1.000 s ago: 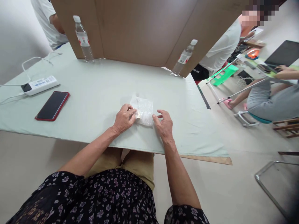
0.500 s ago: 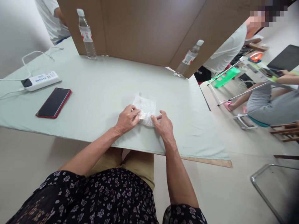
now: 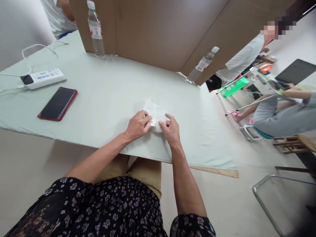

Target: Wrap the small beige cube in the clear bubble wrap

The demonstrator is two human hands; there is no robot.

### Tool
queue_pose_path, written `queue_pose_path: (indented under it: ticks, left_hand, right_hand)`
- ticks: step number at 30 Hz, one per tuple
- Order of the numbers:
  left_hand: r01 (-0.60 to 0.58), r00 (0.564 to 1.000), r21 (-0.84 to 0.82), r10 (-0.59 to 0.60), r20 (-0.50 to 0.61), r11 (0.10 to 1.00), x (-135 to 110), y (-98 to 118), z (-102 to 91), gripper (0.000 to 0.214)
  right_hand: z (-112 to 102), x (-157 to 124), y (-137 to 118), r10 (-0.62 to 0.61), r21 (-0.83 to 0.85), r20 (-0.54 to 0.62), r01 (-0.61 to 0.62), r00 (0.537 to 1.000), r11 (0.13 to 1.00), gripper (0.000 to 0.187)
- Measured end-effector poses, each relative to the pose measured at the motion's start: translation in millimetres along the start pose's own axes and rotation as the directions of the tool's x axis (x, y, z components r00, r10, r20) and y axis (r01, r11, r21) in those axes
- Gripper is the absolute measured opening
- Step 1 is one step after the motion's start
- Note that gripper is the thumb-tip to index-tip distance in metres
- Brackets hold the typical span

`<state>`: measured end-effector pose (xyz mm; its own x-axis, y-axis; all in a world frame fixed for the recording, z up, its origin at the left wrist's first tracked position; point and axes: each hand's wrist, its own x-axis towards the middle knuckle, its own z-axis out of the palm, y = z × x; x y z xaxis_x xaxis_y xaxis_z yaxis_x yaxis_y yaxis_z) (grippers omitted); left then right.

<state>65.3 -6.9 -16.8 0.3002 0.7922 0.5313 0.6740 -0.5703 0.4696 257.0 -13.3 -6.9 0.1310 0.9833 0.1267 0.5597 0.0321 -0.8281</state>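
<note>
A small clear bubble-wrap bag (image 3: 155, 112) lies on the pale green table (image 3: 106, 95) near its front edge. My left hand (image 3: 137, 125) pinches the bag's near left edge, fingers closed on it. My right hand (image 3: 170, 129) grips the bag's near right side with thumb and fingertips. Something small and pale shows inside the bag between my two hands; I cannot make out what it is.
A red-cased phone (image 3: 57, 103) and a white power strip (image 3: 42, 78) lie at the table's left. Two water bottles (image 3: 96, 29) (image 3: 201, 65) stand against a brown cardboard screen (image 3: 158, 29). Other people sit at the right and stand at the far left.
My right hand has slid left and closed on the bag; both hands now sit closer together. The bag is more bunched up. The camera has tilted slightly.
</note>
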Motion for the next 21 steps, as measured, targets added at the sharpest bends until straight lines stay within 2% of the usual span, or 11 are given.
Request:
queue_pose_path:
  ticks: [6, 11, 17, 21]
  left_hand:
    - [-0.015, 0.999, 0.035, 0.013, 0.047, 0.999, 3.0, -1.4, -1.5, 0.020]
    - [0.017, 0.997, -0.002, -0.017, 0.077, 1.000, 4.8, -3.4, -0.7, 0.020]
    - [0.066, 0.995, -0.058, -0.061, 0.085, 0.996, 4.5, -1.2, -0.5, 0.020]
    - [0.091, 0.992, -0.116, -0.080, 0.098, 0.989, 4.7, -1.1, -2.9, 0.018]
  right_hand:
    - [18.2, -2.1, -22.9, -0.089, 0.163, -0.009, 0.089, 0.996, 0.983, 0.049]
    - [28.1, 2.6, -32.3, -0.090, 0.121, -0.004, 0.090, 0.996, 0.989, 0.044]
    - [27.3, 3.1, -34.2, -0.026, 0.120, -0.007, 0.026, 1.000, 0.992, 0.051]
    - [29.2, -3.4, -38.1, -0.073, 0.084, -0.005, 0.073, 0.997, 0.994, 0.053]
